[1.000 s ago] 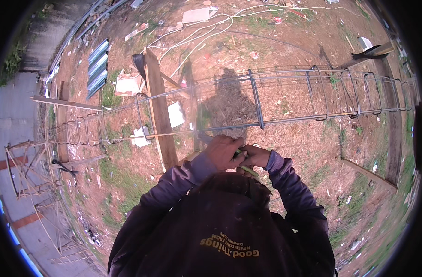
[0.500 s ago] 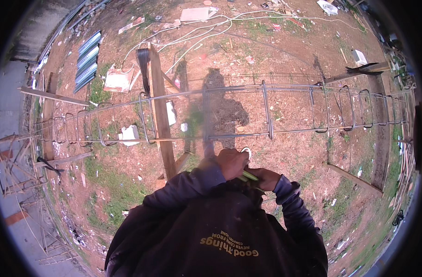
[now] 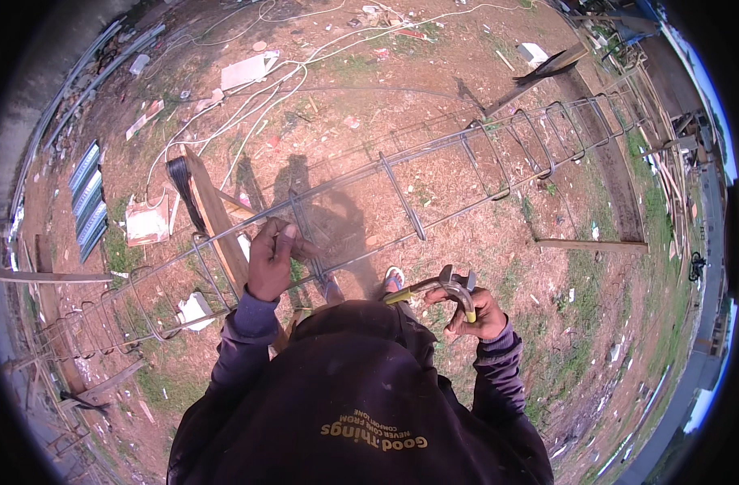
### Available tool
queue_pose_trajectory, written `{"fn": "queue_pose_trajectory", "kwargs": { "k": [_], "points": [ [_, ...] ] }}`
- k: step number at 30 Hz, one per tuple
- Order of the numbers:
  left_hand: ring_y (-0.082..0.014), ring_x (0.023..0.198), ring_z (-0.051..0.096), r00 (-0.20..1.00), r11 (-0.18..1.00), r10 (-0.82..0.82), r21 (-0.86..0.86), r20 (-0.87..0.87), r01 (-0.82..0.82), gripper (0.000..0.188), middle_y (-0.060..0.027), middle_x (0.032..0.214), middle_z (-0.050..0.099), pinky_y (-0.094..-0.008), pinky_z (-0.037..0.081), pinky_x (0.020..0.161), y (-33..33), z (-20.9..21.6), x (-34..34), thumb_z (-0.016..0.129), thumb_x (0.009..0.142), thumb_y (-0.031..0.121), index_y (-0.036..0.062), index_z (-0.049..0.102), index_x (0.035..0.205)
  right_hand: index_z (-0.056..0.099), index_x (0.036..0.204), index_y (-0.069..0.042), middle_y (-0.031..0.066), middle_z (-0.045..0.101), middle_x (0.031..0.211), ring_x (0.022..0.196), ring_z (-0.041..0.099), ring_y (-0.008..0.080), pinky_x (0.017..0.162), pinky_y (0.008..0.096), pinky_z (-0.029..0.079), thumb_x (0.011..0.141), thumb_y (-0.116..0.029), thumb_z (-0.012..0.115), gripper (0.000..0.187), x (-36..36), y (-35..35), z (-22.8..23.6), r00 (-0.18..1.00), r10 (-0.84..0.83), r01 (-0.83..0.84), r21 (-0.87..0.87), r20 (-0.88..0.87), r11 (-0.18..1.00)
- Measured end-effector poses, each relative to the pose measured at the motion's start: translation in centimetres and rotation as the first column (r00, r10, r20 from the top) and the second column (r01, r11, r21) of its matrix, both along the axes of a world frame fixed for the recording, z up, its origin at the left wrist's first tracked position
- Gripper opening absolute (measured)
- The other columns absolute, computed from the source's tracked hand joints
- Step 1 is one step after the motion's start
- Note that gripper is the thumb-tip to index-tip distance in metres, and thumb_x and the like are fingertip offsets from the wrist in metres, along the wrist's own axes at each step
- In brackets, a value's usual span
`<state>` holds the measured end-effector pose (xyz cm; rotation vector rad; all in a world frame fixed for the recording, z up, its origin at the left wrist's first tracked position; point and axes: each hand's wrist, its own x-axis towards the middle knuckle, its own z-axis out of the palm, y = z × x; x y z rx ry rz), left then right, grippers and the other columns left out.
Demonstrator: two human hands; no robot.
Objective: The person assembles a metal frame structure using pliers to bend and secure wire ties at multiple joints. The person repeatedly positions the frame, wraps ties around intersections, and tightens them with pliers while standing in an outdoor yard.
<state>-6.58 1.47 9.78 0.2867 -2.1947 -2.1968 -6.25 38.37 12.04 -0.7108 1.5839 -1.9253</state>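
A long rebar cage (image 3: 442, 145) of thin steel bars and square stirrups crosses in front of me, rising toward the far right. My left hand (image 3: 274, 257) is at the cage, just left of a stirrup (image 3: 302, 217). Its fingers are bent together with the thumb on top; whatever they may pinch is too small to make out. In my right hand (image 3: 481, 314), nearer my body and to the right, is a pair of pincers (image 3: 457, 283) with yellow handles. Its handles are spread apart, one reaching toward my waist, and its metal head points away from me.
A wooden post (image 3: 216, 217) with a bundle of black tie wire (image 3: 183, 190) stands at the cage on the left. Wooden supports (image 3: 592, 245) stand on the right. A pale hose (image 3: 305, 63), corrugated sheets (image 3: 89, 198) and white blocks (image 3: 194, 311) lie on the littered ground.
My hands, together at my body before, have parted. The left has reached out to the cage; the right has moved outward with the pincers. The view has turned, so the cage now slants.
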Motion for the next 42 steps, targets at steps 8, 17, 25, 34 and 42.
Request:
{"fn": "queue_pose_trajectory", "kwargs": {
  "k": [8, 17, 25, 34, 42],
  "points": [
    [-0.0129, 0.074, 0.066, 0.973, 0.979, -0.202, 0.060, 0.111, 0.197, 0.021, -0.0118, 0.084, 0.069, -0.0268, 0.052, 0.068, 2.6, -1.4, -0.4, 0.048, 0.102, 0.020, 0.0012, 0.051, 0.094, 0.063, 0.094, 0.000, -0.0066, 0.044, 0.061, 0.054, 0.036, 0.0035, 0.049, 0.0214, 0.027, 0.096, -0.025, 0.062, 0.025, -6.2, 0.1, 0.9, 0.630, -0.766, 0.771, 0.214, -0.125, 0.600],
    [-0.0166, 0.096, 0.065, 0.948, 0.955, -0.255, -0.105, 0.191, 0.278, 0.032, -0.0130, 0.107, 0.068, -0.0295, 0.055, 0.074, 13.1, -9.0, -8.3, 0.056, 0.099, 0.026, -0.0051, 0.060, 0.104, 0.065, 0.082, 0.001, 0.0083, 0.054, 0.062, 0.060, 0.049, 0.0140, 0.058, 0.0321, 0.043, 0.094, -0.029, 0.062, 0.032, -12.0, 4.6, -8.3, 0.574, -0.625, 0.799, 0.527, -0.529, 0.288],
    [-0.0170, 0.079, 0.068, 0.961, 0.985, -0.144, 0.127, 0.237, 0.116, 0.029, -0.0127, 0.094, 0.069, -0.0285, 0.057, 0.067, 17.6, -9.0, -10.2, 0.057, 0.099, 0.023, -0.0054, 0.060, 0.102, 0.066, 0.101, -0.003, 0.0205, 0.061, 0.087, 0.085, 0.057, 0.0402, 0.080, 0.0476, 0.043, 0.093, -0.031, 0.061, 0.030, -13.9, 8.8, -12.4, 0.664, -0.359, 0.748, 0.570, -0.656, 0.341],
    [-0.0160, 0.087, 0.067, 0.926, 0.926, 0.374, -0.060, 0.041, -0.372, 0.034, -0.0120, 0.101, 0.071, -0.0314, 0.050, 0.083, 16.3, -4.0, -6.3, 0.057, 0.098, 0.029, -0.0040, 0.068, 0.098, 0.060, 0.074, -0.001, 0.0118, 0.063, 0.072, 0.069, 0.061, 0.0264, 0.064, 0.0384, 0.048, 0.081, -0.023, 0.076, 0.028, -14.7, 10.0, -3.2, 0.723, -0.315, 0.686, 0.692, -0.615, 0.224],
    [-0.0243, 0.093, 0.069, 0.861, 0.866, 0.498, 0.014, -0.103, -0.499, 0.032, -0.0203, 0.101, 0.069, -0.0379, 0.051, 0.088, 14.7, 1.7, -6.2, 0.051, 0.101, 0.026, -0.0037, 0.059, 0.093, 0.049, 0.129, 0.000, 0.0107, 0.062, 0.111, 0.106, 0.059, 0.0170, 0.095, 0.0309, 0.045, 0.097, -0.013, 0.057, 0.036, -10.7, -5.2, -1.2, 0.956, 0.080, -0.104, 0.071, 0.283, 0.992]
  ]
}}
